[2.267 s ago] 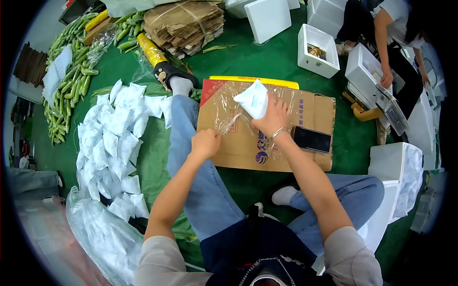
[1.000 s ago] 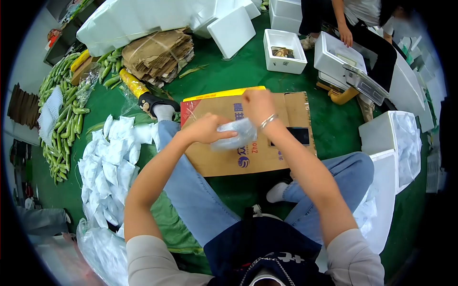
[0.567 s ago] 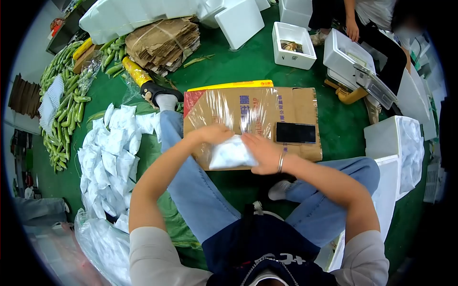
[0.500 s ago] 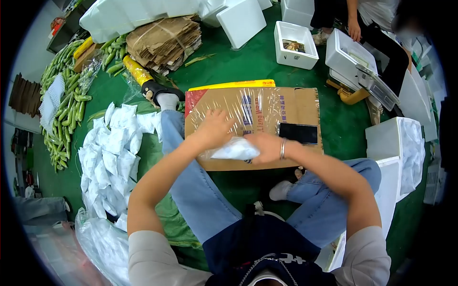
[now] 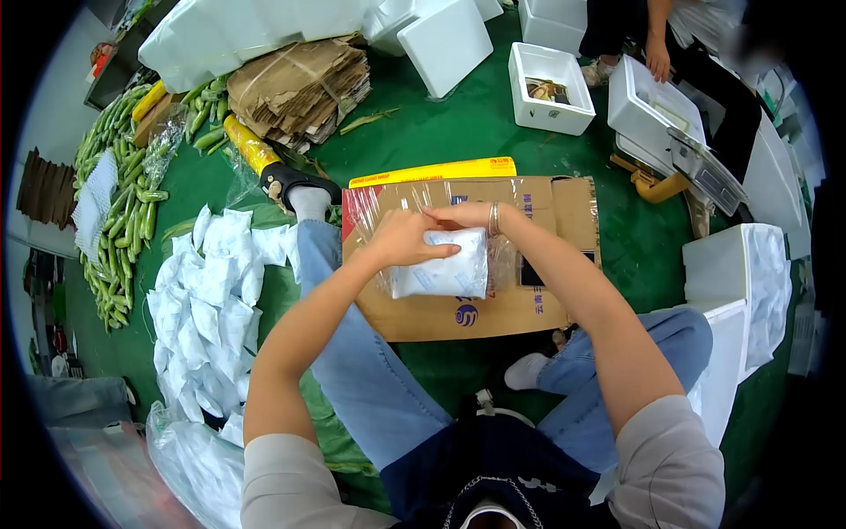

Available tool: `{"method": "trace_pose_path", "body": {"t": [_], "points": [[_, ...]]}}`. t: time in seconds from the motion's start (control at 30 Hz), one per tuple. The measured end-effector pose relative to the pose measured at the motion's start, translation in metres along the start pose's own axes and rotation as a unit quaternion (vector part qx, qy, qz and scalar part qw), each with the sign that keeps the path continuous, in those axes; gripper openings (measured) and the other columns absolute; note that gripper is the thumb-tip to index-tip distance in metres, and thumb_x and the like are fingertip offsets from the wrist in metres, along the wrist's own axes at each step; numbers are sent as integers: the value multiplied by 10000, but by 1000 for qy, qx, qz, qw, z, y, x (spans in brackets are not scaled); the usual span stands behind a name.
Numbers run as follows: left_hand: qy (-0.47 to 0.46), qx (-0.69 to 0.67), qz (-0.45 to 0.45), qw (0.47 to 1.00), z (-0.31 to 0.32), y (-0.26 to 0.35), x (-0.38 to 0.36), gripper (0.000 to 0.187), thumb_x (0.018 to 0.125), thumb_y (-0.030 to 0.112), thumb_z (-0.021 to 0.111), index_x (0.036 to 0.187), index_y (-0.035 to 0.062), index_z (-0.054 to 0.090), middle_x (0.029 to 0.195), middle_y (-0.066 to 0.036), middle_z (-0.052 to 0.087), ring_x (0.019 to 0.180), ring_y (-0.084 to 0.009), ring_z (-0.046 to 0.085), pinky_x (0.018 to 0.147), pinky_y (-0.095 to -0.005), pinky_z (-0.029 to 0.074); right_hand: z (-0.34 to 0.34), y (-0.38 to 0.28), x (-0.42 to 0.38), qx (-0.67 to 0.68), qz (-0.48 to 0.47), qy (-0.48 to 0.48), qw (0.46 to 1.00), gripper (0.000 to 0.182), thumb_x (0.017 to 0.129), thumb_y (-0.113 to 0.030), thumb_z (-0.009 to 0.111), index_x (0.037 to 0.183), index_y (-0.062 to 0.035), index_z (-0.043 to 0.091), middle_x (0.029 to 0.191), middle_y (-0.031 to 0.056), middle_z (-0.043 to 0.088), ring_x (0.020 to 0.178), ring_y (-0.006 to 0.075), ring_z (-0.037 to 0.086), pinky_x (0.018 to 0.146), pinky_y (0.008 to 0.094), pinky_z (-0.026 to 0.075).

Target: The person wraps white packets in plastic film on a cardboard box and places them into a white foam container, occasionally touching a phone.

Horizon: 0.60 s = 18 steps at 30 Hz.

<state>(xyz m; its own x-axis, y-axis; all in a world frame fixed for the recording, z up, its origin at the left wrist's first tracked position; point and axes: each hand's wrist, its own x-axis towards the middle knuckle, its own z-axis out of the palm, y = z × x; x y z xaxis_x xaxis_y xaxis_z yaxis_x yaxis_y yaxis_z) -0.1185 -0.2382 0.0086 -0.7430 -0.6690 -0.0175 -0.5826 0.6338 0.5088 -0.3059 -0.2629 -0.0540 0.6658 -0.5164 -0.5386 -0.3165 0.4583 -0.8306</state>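
Observation:
A white ice pack (image 5: 451, 271) with clear cling film around it lies over the flat cardboard box (image 5: 388, 313) in front of me. My left hand (image 5: 407, 238) grips its far left side, thumb across the top. At the pack's far edge, my right hand (image 5: 467, 217) pinches the cling film, its fingertips meeting the left ones; they are partly hidden. More clear film (image 5: 374, 201) spreads over the cardboard beyond my hands. Along the cardboard's far edge lies a yellow cling wrap box (image 5: 432, 171). Mostly covered by my right forearm is a black phone (image 5: 530, 273).
White ice packs (image 5: 207, 300) are piled at left, with green corn (image 5: 123, 220) behind. Bundled cardboard (image 5: 300, 88) lies ahead. Foam boxes (image 5: 551, 110) stand at the far right, where another person's hand (image 5: 657, 60) touches one beside a scale (image 5: 705, 167). My legs flank the cardboard.
The ice pack has turned from a narrow, tilted view to lying broad side up. Both hands have moved to its far edge and come together; the right forearm now covers most of the phone.

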Motion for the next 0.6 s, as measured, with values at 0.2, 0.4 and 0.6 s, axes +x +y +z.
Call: {"method": "trace_pose_path", "body": {"t": [0.2,0.4,0.6], "points": [[-203,-791,-245,523,73,16,-50,535,917,486,514,1223,48,550,919,-159,644,811,-247,652,646,-406,528,39,-14,-38,-36,-82,5,996,646,981,-492,387,1391,6,410,1529,124,264,1413,208,235,1141,306,194],[-531,-582,-252,561,123,102,-163,642,883,642,469,1023,41,647,720,-98,613,603,-170,560,489,-301,438,64,36,-14,-62,-224,104,967,715,963,-386,486,1462,23,176,1491,149,333,1391,219,298,1125,303,240],[-194,-682,-351,612,111,141,-185,566,897,592,493,1058,67,630,789,-59,656,659,-116,620,490,-288,497,142,-11,-132,-402,-201,194,872,486,964,-362,480,1315,-26,499,1302,128,556,1227,200,487,1017,342,371]]}}
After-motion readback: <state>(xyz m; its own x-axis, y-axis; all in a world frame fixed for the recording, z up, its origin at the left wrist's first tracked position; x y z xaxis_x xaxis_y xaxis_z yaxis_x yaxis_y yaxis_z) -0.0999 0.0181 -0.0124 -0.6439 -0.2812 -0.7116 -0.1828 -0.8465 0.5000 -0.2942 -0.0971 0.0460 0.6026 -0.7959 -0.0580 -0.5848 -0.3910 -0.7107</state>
